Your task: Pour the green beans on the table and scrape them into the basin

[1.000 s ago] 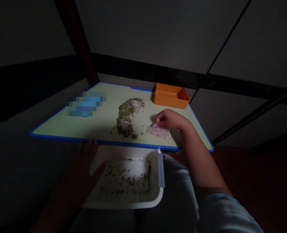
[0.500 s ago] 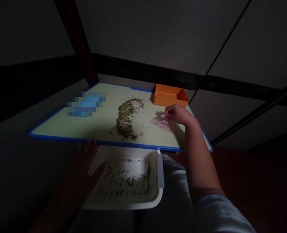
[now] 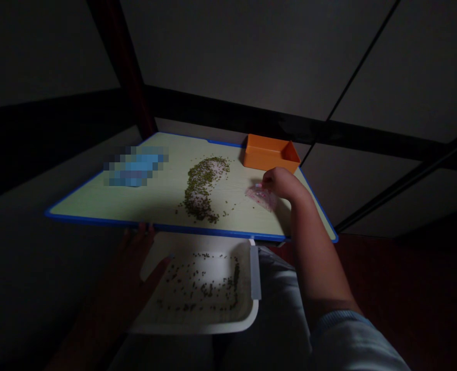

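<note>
My right hand [image 3: 284,183] is above the right part of a pale board [image 3: 166,198] with a blue rim. Its fingers pinch the upper edge of a see-through, pinkish, fan-shaped plastic piece [image 3: 262,198], whose exact kind I cannot make out. Left of it, a curved heap of small green beans [image 3: 201,188] mixed with whitish grains lies spread on the board. My left hand [image 3: 135,273], in deep shadow, lies over the left side of a white plastic basin [image 3: 213,327]. Its fingers stretch toward the board's front edge, thumb apart over the basin. Scattered beans [image 3: 208,288] lie inside the basin.
An orange open box [image 3: 265,161] stands at the board's back right corner, just behind my right hand. A blurred-out blue item [image 3: 137,167] lies at the left of the board. Below the board are my grey-clad legs [image 3: 282,299]. Cabinet panels [image 3: 236,56] rise behind.
My right hand has shifted very slightly, and the plastic piece has been drawn a little to the right, looking narrower. My left hand, the basin and the bean heap look unchanged.
</note>
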Motion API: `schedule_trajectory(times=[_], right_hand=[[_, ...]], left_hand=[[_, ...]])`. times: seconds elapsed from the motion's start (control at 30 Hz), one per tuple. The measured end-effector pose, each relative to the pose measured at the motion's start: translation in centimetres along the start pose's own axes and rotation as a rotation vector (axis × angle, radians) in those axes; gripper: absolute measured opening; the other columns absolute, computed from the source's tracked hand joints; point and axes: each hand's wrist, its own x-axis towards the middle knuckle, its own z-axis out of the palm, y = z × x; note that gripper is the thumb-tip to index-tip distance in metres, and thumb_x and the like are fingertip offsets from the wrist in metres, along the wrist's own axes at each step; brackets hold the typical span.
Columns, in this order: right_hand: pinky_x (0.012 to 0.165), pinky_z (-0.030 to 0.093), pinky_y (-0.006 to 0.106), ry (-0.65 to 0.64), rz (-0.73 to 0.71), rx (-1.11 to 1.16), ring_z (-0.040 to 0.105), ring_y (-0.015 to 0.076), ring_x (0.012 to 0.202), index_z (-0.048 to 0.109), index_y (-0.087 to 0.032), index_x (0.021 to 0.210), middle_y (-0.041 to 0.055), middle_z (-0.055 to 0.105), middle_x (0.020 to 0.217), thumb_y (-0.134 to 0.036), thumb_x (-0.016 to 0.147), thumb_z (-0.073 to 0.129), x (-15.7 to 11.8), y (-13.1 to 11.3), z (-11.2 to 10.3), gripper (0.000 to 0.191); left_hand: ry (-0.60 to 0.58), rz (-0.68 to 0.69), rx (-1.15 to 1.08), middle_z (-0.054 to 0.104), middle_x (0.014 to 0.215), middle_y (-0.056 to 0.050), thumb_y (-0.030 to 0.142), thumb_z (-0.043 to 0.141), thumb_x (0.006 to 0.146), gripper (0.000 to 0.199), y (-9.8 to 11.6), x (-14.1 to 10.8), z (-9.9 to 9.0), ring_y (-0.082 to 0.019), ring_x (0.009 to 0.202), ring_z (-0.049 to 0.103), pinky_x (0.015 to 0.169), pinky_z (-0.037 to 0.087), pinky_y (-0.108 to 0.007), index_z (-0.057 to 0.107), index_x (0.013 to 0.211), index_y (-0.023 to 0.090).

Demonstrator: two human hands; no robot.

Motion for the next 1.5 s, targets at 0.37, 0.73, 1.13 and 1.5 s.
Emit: schedule_trajectory(times=[0.37, 0.73, 1.13, 1.5], right_hand=[[0.057, 0.029, 0.026, -0.055, -0.072, 0.194, 0.045, 0.0100, 0.055, 0.066, -0.013, 0.067, 0.0001, 0.056, 0.057, -0.029, 0.077, 0.062, -0.3, 0.4, -0.2, 0.019], [0.058, 0.034, 0.025, -0.207, -0.054, 0.218, 0.049, 0.0097, 0.055, 0.068, -0.013, 0.068, -0.0018, 0.058, 0.056, -0.014, 0.068, 0.057, -0.7, 0.4, -1.0, 0.012], [0.057, 0.034, 0.024, -0.229, -0.126, 0.309, 0.047, 0.0094, 0.054, 0.065, -0.014, 0.067, -0.0024, 0.056, 0.056, -0.020, 0.073, 0.057, -0.9, -0.5, -0.7, 0.012], [0.056, 0.028, 0.026, -0.130, -0.069, 0.060, 0.046, 0.0104, 0.056, 0.069, -0.012, 0.074, 0.0028, 0.062, 0.064, -0.024, 0.080, 0.061, -0.3, -0.7, 0.0, 0.016]], left_hand=[[0.013, 0.009, 0.010, 0.030, 0.159, -0.007, 0.063, 0.033, 0.083, 0.077, 0.0, 0.0, 0.0, -0.029, 0.149, 0.018, 0.117, 0.031, -0.054, 0.029, 0.147, 0.022], [0.013, 0.003, 0.007, 0.030, 0.159, -0.007, 0.062, 0.036, 0.082, 0.076, 0.0, -0.1, -0.1, -0.030, 0.149, 0.019, 0.116, 0.031, -0.055, 0.030, 0.147, 0.021], [-0.009, -0.021, -0.008, 0.029, 0.159, -0.008, 0.061, 0.036, 0.082, 0.076, 0.4, 0.0, -0.5, -0.031, 0.149, 0.019, 0.117, 0.030, -0.055, 0.031, 0.146, 0.021], [-0.016, -0.030, -0.010, 0.033, 0.158, -0.010, 0.063, 0.035, 0.082, 0.077, 0.8, 0.1, -0.7, -0.031, 0.149, 0.019, 0.117, 0.029, -0.055, 0.036, 0.144, 0.017]])
